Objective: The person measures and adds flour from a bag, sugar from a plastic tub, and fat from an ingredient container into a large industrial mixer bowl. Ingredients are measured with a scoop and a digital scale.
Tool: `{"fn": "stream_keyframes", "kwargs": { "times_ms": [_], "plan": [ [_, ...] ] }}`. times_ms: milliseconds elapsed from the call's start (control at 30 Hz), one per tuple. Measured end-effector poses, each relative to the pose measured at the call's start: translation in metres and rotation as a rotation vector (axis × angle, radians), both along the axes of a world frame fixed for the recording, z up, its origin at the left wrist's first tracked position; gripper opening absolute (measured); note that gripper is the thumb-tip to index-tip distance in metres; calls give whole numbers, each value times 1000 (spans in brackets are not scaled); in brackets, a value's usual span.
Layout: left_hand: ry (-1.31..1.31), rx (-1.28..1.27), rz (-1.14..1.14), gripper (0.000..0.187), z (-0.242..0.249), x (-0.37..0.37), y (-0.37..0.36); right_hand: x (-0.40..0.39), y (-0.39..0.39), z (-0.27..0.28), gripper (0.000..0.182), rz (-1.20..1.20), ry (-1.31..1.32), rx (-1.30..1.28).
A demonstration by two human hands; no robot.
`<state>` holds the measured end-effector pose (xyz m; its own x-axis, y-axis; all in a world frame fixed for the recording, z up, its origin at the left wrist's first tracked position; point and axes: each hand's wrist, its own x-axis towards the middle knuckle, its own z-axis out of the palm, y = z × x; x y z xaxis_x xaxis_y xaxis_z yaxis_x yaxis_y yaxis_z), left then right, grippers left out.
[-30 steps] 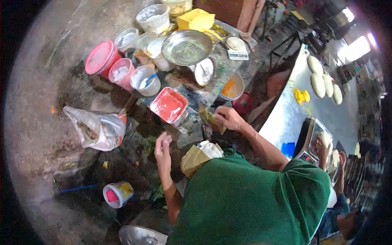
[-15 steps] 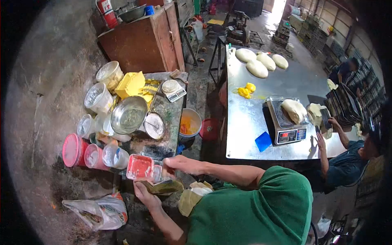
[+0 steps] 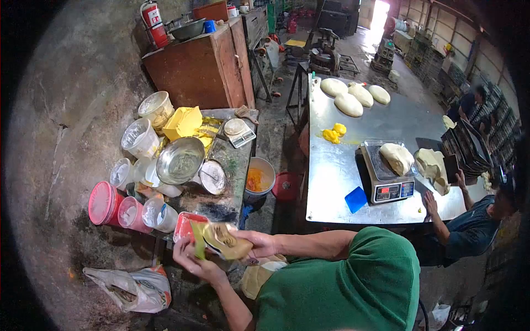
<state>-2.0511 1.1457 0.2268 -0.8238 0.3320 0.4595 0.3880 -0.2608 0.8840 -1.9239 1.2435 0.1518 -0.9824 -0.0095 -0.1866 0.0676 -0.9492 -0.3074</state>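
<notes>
1. Standing at the far left is a round red plastic tub with a pinkish lid, beside an open pink plastic tub and a translucent white plastic tub.
2. Below them, a crumpled white plastic sack with orange print gapes open.
3. Next comes a shiny round steel bowl, with a shallow red plastic container nearer the person.
4. The person's bare left hand clasps the green left edge of a flexible gold-and-green packet. The packet is held up, partly covering the red container from view; its print is too blurred to read.
5. The person's bare right hand grasps the packet's right end.
6. Farther right, a silver metal table carries a flat blue square and a digital scale bearing a pale dough lump.
7. At the far right, a co-worker's hand is near a larger, flatter dough piece; whether it grips anything, I cannot tell.
</notes>
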Motion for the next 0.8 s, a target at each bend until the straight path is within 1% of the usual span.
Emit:
{"fn": "stream_keyframes", "kwargs": {
  "times_ms": [33, 67, 100, 133, 167, 233, 267, 367, 400, 433, 500, 533, 633, 667, 767, 800],
  "plan": [
    [39, -49, -7, 37, -1, 1, -7, -8, 2, -3, 50, -146, -100, -28],
    [79, -96, -14, 37, 3, 2, -13, -7, 7, -5, 49, -196, -123, 32],
    [117, -142, -16, 37, 4, 3, -17, -6, 13, 11, 49, -242, -147, 95],
    [117, -153, -199, 31, 4, 3, -22, -8, 16, 10, 47, -299, -189, 140],
    [238, -262, -149, 30, 6, 5, -23, -5, 18, 19, 46, -301, -158, 170],
    [483, -489, -55, 26, 14, 13, -23, -7, 20, 17, 48, -332, -139, 261],
    [372, -379, 5, 27, 14, 18, -18, -9, 19, 16, 49, -361, -126, 250],
    [263, -198, 218, 27, 5, 20, -19, -15, 16, 23, 51, -460, -120, 238],
    [303, -209, 290, 28, 5, 20, -21, -17, 14, 28, 51, -492, -140, 242],
    [341, -276, 253, 28, 4, 18, -25, -18, 11, 32, 51, -522, -161, 243],
    [416, -412, 181, 27, 3, 12, -31, -19, 7, 38, 52, -539, -113, 281],
    [568, -548, 179, 26, 8, 11, -29, -20, 6, 39, 52, -549, -88, 301],
    [478, -508, 182, 26, 4, 11, -24, -26, 5, 27, 55, -574, -53, 319],
    [501, -519, 245, 24, 4, 8, -24, -26, 5, 24, 59, -570, -33, 314],
    [383, -585, 202, 23, 2, -2, -30, -27, 5, 16, 62, -575, -76, 302],
    [403, -592, 220, 22, 5, -3, -30, -23, 5, 24, 67, -555, -70, 307]
  ]
}}
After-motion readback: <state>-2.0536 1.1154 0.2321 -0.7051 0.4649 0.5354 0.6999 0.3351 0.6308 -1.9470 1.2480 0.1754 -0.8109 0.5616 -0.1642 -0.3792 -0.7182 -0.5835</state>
